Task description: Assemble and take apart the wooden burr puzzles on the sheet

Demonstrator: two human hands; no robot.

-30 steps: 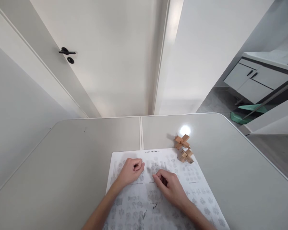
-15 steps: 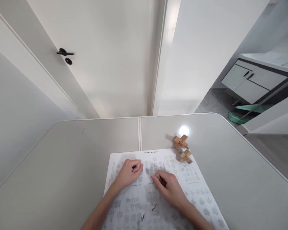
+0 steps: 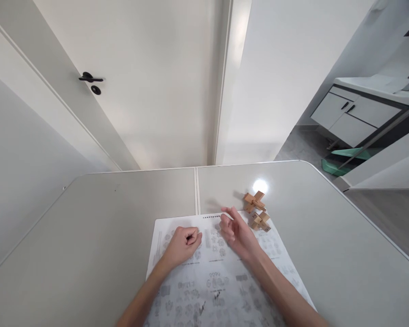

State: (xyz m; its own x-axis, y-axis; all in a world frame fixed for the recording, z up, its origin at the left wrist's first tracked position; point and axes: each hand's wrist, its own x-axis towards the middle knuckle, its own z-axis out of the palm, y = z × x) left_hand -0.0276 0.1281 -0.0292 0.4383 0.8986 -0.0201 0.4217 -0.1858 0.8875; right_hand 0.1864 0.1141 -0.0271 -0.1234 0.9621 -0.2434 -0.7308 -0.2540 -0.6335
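My left hand [image 3: 183, 244] rests as a loose fist on a printed sheet of puzzle diagrams [image 3: 211, 281], holding nothing that I can see. My right hand [image 3: 236, 230] is lifted a little above the sheet's far edge, fingers loosely spread and empty. Just right of its fingertips sit two wooden burr puzzles: one [image 3: 254, 201] on the bare table, the other [image 3: 260, 220] on the sheet's far right corner. The right hand is close to both but touches neither.
The grey folding table [image 3: 88, 227] has a centre seam [image 3: 196, 190] running away from me. Beyond it are a white door with a black handle [image 3: 90, 79] and, at right, a cabinet [image 3: 354, 120] and a green dustpan [image 3: 337, 165] on the floor.
My right hand rose off the sheet, opened from a curled pose and moved forward and right toward the wooden puzzles. The left hand stayed in place as a fist.
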